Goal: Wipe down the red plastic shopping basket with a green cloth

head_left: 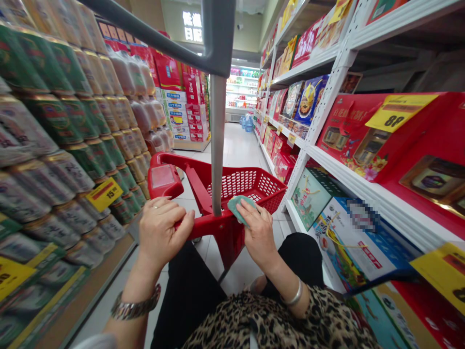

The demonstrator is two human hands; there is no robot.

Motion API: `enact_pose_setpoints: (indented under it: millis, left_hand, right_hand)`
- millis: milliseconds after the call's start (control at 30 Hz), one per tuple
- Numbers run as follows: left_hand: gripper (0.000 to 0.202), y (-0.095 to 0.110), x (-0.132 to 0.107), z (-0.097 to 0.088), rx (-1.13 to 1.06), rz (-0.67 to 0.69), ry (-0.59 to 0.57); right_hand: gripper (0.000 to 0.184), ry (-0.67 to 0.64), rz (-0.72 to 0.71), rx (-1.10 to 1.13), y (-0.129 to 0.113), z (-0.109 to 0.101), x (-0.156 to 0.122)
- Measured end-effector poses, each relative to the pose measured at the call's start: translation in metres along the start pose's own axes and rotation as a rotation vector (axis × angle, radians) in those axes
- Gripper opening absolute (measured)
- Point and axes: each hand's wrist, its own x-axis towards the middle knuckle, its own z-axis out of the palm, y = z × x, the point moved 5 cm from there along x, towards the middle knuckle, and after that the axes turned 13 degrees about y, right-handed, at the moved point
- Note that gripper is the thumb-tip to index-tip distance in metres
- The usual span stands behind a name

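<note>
My left hand (163, 230) is closed around the red plastic handle (192, 224) of a shopping cart, and a ring shows on one finger. My right hand (258, 233) presses a folded teal cloth (239, 208) against the cart's red mesh basket (261, 186), near its rim. Part of the cloth is hidden under my fingers. A grey metal pole (218, 140) rises from the cart between my hands and blocks part of the basket.
Shelves of canned drinks (54, 145) stand close on the left. White shelving (327, 155) with red gift boxes runs along the right. A tiled aisle (236, 150) stretches ahead between them, towards a lit display cabinet (241, 87).
</note>
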Motion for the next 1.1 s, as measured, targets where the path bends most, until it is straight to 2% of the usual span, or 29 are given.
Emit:
enact_pose_setpoints:
  millis: [167, 367, 533, 733, 1100]
  left_hand:
    - [0.04, 0.0, 0.0, -0.001, -0.009, 0.008, -0.007]
    - [0.038, 0.0, 0.0, -0.004, -0.052, 0.01, -0.016]
    - [0.038, 0.0, 0.0, -0.005, -0.065, -0.02, -0.032]
    - [0.039, -0.001, 0.003, -0.004, -0.067, -0.046, -0.099]
    - [0.037, 0.001, 0.002, -0.005, -0.059, 0.015, -0.082]
  right_hand:
    - [0.068, -0.024, 0.017, -0.068, 0.013, 0.005, 0.001]
    - [0.067, -0.003, 0.126, -0.166, 0.057, 0.017, 0.007]
    - [0.066, -0.035, 0.22, -0.273, 0.094, 0.023, 0.013]
    - [0.065, -0.073, 0.286, -0.344, 0.134, 0.023, 0.027]
    - [0.064, -0.133, 0.378, -0.457, 0.19, 0.017, 0.054]
